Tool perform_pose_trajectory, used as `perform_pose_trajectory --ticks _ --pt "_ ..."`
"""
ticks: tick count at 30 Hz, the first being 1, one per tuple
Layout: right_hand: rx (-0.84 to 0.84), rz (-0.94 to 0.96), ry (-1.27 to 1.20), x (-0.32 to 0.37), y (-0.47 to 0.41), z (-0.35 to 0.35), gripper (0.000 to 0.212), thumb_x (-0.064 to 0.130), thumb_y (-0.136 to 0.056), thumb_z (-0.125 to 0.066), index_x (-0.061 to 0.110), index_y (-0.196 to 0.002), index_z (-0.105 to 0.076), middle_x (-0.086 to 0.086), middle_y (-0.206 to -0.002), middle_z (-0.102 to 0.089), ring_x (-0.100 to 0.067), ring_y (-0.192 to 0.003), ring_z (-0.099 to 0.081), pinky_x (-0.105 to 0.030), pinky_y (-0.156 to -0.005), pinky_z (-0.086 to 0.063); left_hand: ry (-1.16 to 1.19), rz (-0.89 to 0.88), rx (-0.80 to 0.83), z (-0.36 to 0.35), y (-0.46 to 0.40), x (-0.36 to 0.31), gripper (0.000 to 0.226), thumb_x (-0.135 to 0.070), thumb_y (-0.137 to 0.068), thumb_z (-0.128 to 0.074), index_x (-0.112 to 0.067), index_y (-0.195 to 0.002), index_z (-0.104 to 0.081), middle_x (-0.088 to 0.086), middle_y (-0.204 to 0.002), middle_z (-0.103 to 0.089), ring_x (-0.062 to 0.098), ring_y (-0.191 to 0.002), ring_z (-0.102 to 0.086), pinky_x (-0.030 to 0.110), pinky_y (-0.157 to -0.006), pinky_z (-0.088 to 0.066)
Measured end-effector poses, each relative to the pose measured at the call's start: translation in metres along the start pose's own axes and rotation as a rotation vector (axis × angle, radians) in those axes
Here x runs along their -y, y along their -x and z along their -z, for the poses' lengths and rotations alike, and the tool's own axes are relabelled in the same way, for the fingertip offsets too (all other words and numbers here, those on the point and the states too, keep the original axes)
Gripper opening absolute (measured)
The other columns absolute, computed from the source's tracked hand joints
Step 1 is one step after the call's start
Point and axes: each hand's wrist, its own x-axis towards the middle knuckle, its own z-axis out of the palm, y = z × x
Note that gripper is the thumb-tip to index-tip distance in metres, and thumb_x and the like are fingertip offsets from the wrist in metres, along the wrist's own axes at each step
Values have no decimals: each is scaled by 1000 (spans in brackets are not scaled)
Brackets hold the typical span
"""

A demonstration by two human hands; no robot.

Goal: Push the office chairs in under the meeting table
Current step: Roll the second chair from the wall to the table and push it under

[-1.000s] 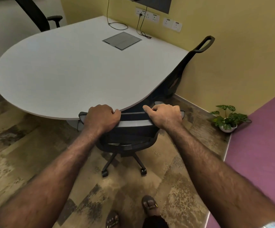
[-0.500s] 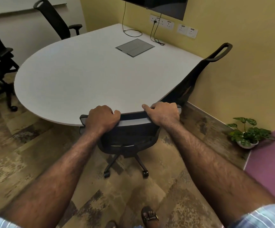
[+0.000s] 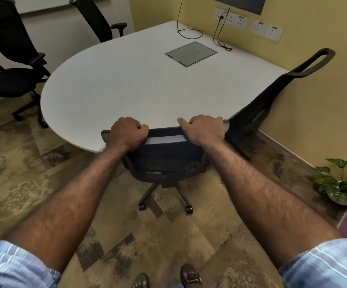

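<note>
Now we have both hands on the chair in front of us. Our left hand wraps the top rail of the backrest near its left end, fingers curled tight over it. Our right hand grips the same rail near the right end, fingers clamped over the top, the thumb pointing along the rail towards the middle. The chair's seat sits under the rounded edge of the white bench, and the backrest touches or nearly touches that edge; we cannot tell which. Its black star base and two casters show on the patterned carpet below.

To the right, a second chair leans in between the bench and the yellow wall, its looped headrest up above the benchtop. At the far left a third chair stands apart from the bench, turned partly away. Behind it a fourth chair stands at the far edge. A grey hatch is set in the benchtop, with black cables trailing up to the wall sockets. A potted plant sits on the floor at the right.
</note>
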Motion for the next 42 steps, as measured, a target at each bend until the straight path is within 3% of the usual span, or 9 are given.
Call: perform_pose_trajectory --ticks 12,21,26,29,34,37,42 --pt "-33 23 -74 -37 -58 8 82 86 -94 -24 26 -94 -80 2 -90 -72 -26 -91 -61 -52 -97 -42 -26 100 -35 -18 -18 -46 46 -39 -84 -51 -13 -48 -38 2 -47 -29 25 -47 -32 31 -50 -23" --pt "-46 47 -124 -38 -62 9 79 84 -96 -27 25 -94 -80 6 -82 -66 -22 -84 -58 -53 -104 -41 -23 118 -56 -22 -20 -46 47 -40 -85 -49 -11 -49 -44 2 -47 -30 23 -47 -30 32 -50 -28" --pt "-73 42 -127 -37 -51 14 73 78 -100 -28 26 -88 -78 6 -75 -59 -21 -74 -50 -51 -93 -39 -33 158 -101 -21 -15 -51 44 -38 -84 -50 -14 -48 -38 -1 -47 -28 21 -45 -29 29 -49 -25" --pt "-75 11 -125 -36 -43 17 67 74 -100 -29 27 -90 -77 0 -89 -68 -29 -88 -54 -54 -96 -41 -52 169 -122 -22 -12 -53 45 -38 -86 -48 -11 -50 -44 0 -49 -40 23 -48 -41 30 -52 -31" --pt "-64 94 -113 -18 -32 16 68 71 -104 -31 25 -96 -80 1 -92 -74 -23 -81 -58 -47 -91 -36 -72 182 -163 -24 -6 -51 51 -44 -95 -41 -10 -58 -52 3 -61 -55 28 -61 -56 34 -57 -36" --pt "-35 141 -107 19 -17 15 72 75 -103 -28 26 -101 -81 3 -97 -77 -21 -88 -64 -48 -100 -43 -96 139 -168 -25 -4 -50 57 -49 -100 -37 -10 -74 -70 8 -76 -69 28 -68 -56 35 -64 -37" --pt "49 234 -192 84 -2 13 56 64 -105 -32 28 -87 -72 9 -80 -67 -20 -82 -65 -46 -90 -50 -25 105 -213 -15 -6 -35 58 -46 -103 -37 -10 -90 -80 11 -88 -77 33 -83 -70 39 -72 -43"
